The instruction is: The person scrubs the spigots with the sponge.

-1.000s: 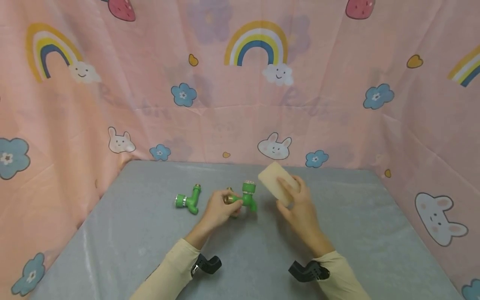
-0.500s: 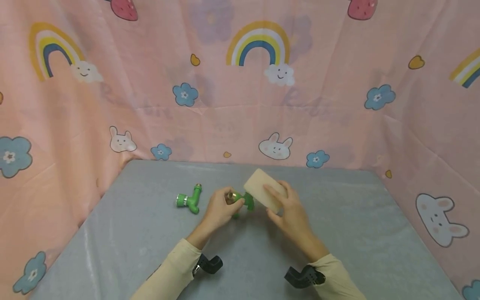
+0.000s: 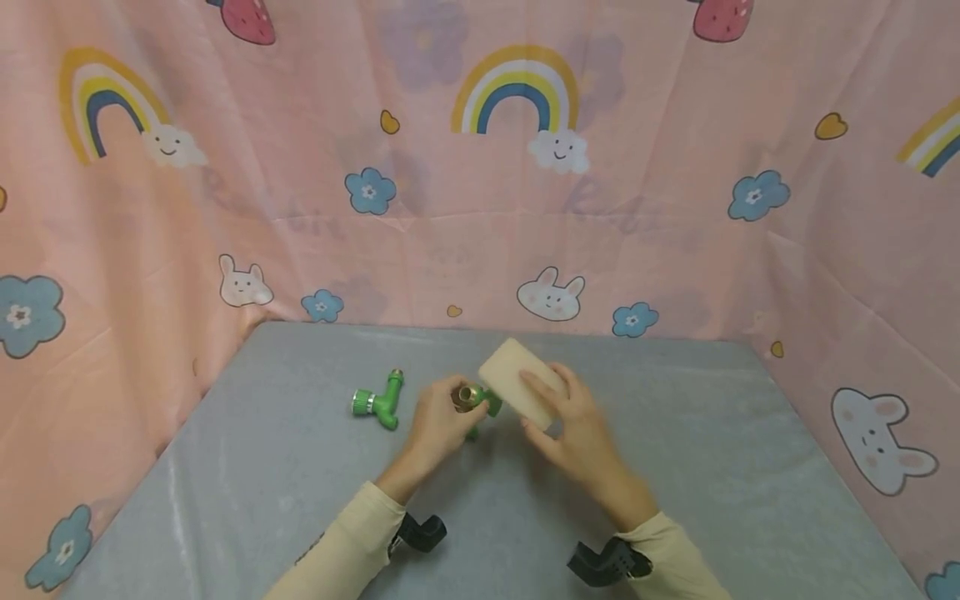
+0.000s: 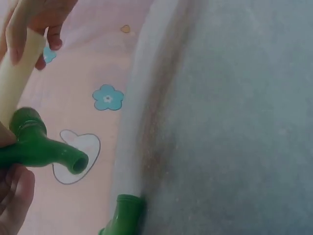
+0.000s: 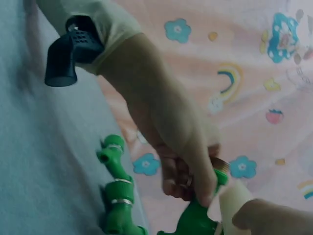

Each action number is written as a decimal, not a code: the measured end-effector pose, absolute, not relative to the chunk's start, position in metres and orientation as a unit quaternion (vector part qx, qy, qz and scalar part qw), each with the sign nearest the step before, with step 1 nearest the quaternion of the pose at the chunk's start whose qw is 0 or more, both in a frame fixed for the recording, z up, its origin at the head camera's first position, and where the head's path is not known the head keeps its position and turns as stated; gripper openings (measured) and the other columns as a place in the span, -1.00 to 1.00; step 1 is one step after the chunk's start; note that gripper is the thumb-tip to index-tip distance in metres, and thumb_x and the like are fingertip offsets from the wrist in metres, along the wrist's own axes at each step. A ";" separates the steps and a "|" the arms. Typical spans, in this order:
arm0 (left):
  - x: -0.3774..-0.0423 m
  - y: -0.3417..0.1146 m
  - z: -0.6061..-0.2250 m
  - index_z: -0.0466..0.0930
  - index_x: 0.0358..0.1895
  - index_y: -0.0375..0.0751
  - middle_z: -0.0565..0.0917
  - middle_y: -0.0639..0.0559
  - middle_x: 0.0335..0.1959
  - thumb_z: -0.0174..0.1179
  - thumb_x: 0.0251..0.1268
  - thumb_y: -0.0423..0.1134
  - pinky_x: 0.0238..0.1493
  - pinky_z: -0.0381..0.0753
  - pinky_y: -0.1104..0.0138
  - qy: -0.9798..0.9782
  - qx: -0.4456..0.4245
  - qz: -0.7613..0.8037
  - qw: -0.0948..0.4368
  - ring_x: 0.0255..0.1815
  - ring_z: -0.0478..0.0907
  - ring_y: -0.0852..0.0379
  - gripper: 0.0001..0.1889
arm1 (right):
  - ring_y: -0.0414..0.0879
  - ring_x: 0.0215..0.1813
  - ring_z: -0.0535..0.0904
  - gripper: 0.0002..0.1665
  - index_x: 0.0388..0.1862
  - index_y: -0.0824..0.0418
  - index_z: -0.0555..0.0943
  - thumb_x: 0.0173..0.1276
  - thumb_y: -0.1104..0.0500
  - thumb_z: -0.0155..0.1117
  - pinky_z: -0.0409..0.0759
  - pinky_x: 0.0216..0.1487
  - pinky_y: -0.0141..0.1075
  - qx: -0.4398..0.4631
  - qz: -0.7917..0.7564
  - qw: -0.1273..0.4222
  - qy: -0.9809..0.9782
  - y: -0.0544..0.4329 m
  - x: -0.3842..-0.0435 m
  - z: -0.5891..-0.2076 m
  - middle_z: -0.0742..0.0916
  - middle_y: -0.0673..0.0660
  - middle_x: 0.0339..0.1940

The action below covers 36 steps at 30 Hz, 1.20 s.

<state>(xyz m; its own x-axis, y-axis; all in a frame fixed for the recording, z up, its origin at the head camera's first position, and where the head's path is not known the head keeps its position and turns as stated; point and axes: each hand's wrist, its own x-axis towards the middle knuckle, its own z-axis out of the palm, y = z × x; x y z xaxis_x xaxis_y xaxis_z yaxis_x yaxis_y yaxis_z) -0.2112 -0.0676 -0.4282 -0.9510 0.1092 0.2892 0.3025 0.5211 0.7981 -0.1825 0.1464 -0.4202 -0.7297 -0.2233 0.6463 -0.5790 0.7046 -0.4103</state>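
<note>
My left hand [image 3: 438, 421] pinches a green faucet [image 3: 491, 402] with a brass threaded end, raised over the table. In the left wrist view its spout [image 4: 73, 159] points right, and the knob end overlaps the sponge. My right hand [image 3: 581, 437] grips a cream sponge [image 3: 517, 375], tilted against the faucet's knob side. Fingers of the right hand [image 4: 44, 19] wrap the sponge in the left wrist view. Another green faucet [image 3: 382, 402] lies on the table to the left. A further faucet [image 5: 120, 208] lies on the table, mostly hidden behind my left hand in the head view.
A grey cloth-covered table [image 3: 712, 467] spreads under both hands. Behind and beside it hangs a pink curtain [image 3: 420, 250] with printed rainbows and rabbits. Black camera mounts [image 3: 609, 562] sit at both wrists.
My right hand has brought the sponge leftward and down onto the faucet's knob side. The held faucet has turned, so its brass end faces the head camera more.
</note>
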 end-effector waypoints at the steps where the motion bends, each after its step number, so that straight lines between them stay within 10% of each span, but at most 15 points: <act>1: -0.210 -0.067 -0.428 0.68 -0.27 -0.20 0.74 -0.02 -0.42 0.41 0.20 -0.30 -0.39 0.63 0.43 -0.869 -0.125 -0.465 0.110 -0.41 0.61 0.21 -0.89 | 0.32 0.11 0.57 -0.29 0.32 0.13 0.59 0.13 0.21 0.54 0.68 -0.15 0.07 0.231 0.302 0.284 -0.880 0.145 -0.182 -0.421 0.55 0.43 0.25; 12: -0.208 -0.064 -0.431 0.68 -0.16 -0.15 0.75 -0.02 -0.29 0.38 0.28 -0.29 -0.20 0.72 0.34 -0.868 -0.134 -0.464 0.120 -0.24 0.67 0.12 -0.87 | 0.33 0.15 0.54 -0.35 0.41 0.19 0.51 0.33 0.18 0.36 0.61 -0.05 0.12 0.098 0.365 0.196 -0.905 0.173 -0.187 -0.416 0.45 0.45 0.35; 22: -0.209 -0.064 -0.431 0.68 -0.04 -0.26 0.78 -0.14 -0.13 0.36 0.28 -0.34 -0.02 0.78 0.19 -0.851 -0.160 -0.486 0.120 -0.02 0.75 -0.09 -0.79 | -0.02 -0.15 0.44 -0.39 0.40 0.15 0.52 0.37 0.25 0.34 0.39 -0.37 -0.43 0.216 0.417 0.166 -0.867 0.164 -0.180 -0.407 0.50 0.39 0.32; 29: -0.212 -0.064 -0.431 0.64 -0.09 -0.29 0.74 -0.16 -0.16 0.29 0.34 -0.38 -0.04 0.78 0.27 -0.819 -0.159 -0.544 0.092 -0.02 0.74 -0.12 -0.86 | 0.23 0.08 0.52 -0.47 0.42 0.23 0.49 0.49 0.26 0.16 0.58 -0.14 -0.13 0.167 0.420 0.119 -0.884 0.182 -0.187 -0.410 0.48 0.44 0.33; 36: -0.217 -0.070 -0.433 0.52 0.06 -0.43 0.68 -0.31 0.02 0.09 0.54 -0.33 -0.11 0.79 0.34 -0.750 -0.158 -0.642 0.024 0.04 0.72 -0.16 -0.78 | 0.20 0.06 0.51 -0.41 0.47 0.19 0.44 0.48 0.25 0.19 0.52 -0.16 -0.24 0.156 0.415 0.147 -0.884 0.194 -0.190 -0.405 0.47 0.41 0.34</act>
<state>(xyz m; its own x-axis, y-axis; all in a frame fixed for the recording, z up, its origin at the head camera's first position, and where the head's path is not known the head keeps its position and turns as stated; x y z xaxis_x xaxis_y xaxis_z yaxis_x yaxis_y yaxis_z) -0.2175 -0.0696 -0.4327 -0.9492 0.2056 0.2381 0.2668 0.1249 0.9556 -0.1896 0.1939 -0.4050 -0.9084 -0.1535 0.3888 -0.3971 0.6078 -0.6877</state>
